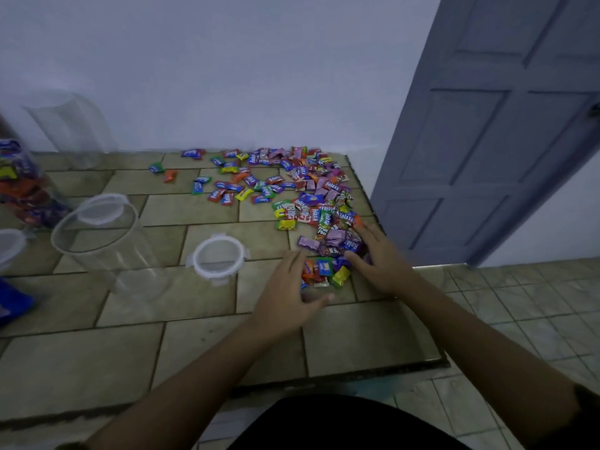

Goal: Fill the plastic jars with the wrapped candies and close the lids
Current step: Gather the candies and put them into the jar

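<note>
Candies [311, 203]: a big, messy pile of bright wrapped sweets on the tiled top [194, 336]. The near end of the pile lies between the two hands.
Small bunch [324, 271]: a few candies at the pile's near end, squeezed in by both hands.
Left hand [285, 297]: on the left side of the pile's near end. It is cupped and half open, with the thumb stuck out, and it pushes against the small bunch.
Right hand [380, 258]: on the right side of the pile's near end. It lies flat with its fingers spread, resting on the candies.
Lid [218, 258]: clear with a white rim, lying flat just left of the pile's near end.
Empty jar [104, 235]: clear and open, well left of the pile, past the lid.
Full jar [22, 186]: far left of the pile, packed with candies.
Back jar [71, 125]: clear, far left of the pile, by the wall.
Door [503, 125]: grey-blue, right of the pile.
</note>
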